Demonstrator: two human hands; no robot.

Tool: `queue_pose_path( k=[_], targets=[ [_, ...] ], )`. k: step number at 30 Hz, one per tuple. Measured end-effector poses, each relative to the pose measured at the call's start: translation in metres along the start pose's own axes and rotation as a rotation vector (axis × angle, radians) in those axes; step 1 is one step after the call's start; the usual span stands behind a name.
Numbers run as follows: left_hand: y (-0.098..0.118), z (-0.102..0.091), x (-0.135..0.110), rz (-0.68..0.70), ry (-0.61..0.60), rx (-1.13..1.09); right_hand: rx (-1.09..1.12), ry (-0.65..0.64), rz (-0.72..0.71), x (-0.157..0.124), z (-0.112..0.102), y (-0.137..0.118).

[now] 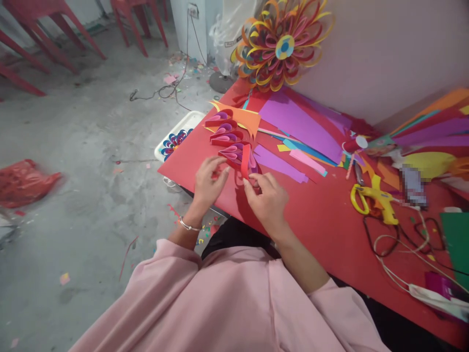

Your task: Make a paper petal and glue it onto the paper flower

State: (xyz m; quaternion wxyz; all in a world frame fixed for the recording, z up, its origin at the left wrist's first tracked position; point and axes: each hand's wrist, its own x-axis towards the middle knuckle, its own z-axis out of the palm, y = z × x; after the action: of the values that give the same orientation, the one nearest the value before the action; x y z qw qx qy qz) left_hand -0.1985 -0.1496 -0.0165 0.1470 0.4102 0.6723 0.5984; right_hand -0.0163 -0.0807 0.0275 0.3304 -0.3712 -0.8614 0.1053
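Note:
Looped paper petals [229, 152] in red, purple and pink lie in front of me on the red tabletop, with more of the same petals [222, 124] behind them. My right hand [267, 198] pinches the near end of a red paper strip [245, 160] that stands up beside the petals. On the other side, my left hand [211, 182] has its thumb and forefinger curved and a little apart at the petals' near edge. Whether its fingertips touch the paper is hard to see. An orange paper piece [242, 117] lies just beyond.
Purple sheets [296, 122] and cut strips [308, 161] lie farther back. A large paper flower [284, 46] leans on the wall. At right are a yellow glue gun [383, 200], yellow-handled scissors [359, 199] and cables [383, 249]. A white tray [161, 149] holds a blue paper flower.

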Motion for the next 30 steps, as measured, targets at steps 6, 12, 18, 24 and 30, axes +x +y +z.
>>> queue_pose_path(
  k=[6, 12, 18, 24, 30],
  targets=[
    [-0.017, -0.019, 0.065, 0.376, -0.158, 0.565, 0.007, 0.031, -0.012, 0.004, -0.001, 0.002],
    [-0.026, -0.012, 0.079, 0.391, -0.198, 0.607, -0.001, 0.037, -0.012, 0.006, 0.000, 0.004],
    [-0.021, -0.009, 0.057, 0.454, -0.202, 0.581, 0.012, 0.079, -0.045, 0.005, -0.004, 0.005],
    [-0.010, -0.020, 0.039, 0.349, -0.329, 0.641, 0.021, 0.062, -0.042, 0.005, -0.014, 0.002],
    [-0.019, -0.053, 0.025, 0.250, -0.189, 0.652, 0.049, 0.070, -0.072, 0.004, -0.008, -0.002]
  ],
)
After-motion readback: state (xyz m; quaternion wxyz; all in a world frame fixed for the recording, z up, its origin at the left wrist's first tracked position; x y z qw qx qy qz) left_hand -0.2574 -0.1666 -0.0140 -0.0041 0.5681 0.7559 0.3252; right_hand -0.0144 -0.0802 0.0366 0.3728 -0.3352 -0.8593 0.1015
